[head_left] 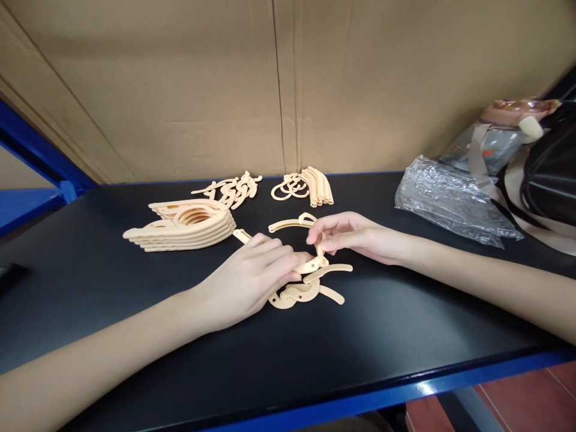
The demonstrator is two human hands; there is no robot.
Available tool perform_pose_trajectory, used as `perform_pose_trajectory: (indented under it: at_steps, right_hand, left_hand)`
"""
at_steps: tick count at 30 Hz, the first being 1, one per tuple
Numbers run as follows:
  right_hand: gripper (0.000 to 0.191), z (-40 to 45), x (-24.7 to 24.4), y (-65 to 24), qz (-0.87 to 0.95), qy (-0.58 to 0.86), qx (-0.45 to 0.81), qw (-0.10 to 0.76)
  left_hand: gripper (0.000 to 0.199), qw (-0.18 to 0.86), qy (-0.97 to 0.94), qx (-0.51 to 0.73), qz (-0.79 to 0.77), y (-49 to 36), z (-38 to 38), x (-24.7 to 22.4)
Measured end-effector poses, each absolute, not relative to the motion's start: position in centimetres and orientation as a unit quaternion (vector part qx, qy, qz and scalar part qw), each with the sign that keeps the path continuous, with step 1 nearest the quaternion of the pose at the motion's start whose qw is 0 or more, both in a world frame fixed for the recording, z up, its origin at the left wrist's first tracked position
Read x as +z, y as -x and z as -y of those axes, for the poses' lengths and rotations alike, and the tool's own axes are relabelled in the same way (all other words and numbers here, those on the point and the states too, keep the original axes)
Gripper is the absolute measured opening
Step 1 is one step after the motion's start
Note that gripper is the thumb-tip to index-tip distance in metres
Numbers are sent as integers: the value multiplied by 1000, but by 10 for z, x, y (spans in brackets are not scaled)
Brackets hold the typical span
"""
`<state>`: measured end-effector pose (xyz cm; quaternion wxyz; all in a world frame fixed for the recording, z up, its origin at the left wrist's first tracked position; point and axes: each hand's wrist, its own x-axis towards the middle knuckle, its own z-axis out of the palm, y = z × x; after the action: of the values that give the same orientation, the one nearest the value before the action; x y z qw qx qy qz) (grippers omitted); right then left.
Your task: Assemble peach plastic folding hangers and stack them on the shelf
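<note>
My left hand [256, 273] is closed around a cream plastic hanger arm [310, 266], whose end with a small hole pokes out past the fingers. My right hand [353, 237] pinches a small curved cream hook piece [321, 247], which meets that end. Just below lie loose curved hanger parts [301, 292], and a slim curved strip [335, 271] rests across them. Behind the hands is another curved arm [288, 225] with a looped piece at its right end. My fingers hide part of what they hold.
Stacked hanger pieces [184, 228] stand at left. Behind them sits a pile of hooks [238, 191]; further right are bundled curved arms [318, 186]. Clear plastic bags [450, 195], a bottle with a strap [490, 141] and a black bag [551, 162] occupy the right side. Cardboard [189, 90] walls the back.
</note>
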<state>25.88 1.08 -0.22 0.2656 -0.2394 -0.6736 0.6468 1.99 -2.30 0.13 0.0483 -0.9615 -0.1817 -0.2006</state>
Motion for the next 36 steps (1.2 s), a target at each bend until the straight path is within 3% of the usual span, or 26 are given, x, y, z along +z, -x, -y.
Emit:
perform_pose_trajectory:
  at_steps: [14, 36]
  right_hand:
    - [9, -9, -7, -254, 699, 286, 570, 323]
    - [11, -10, -10, -253, 687, 306, 559, 350]
  left_hand:
    - [28, 186, 948, -160, 204, -23, 27, -1]
    - [28, 206, 939, -150, 233, -23, 29, 0]
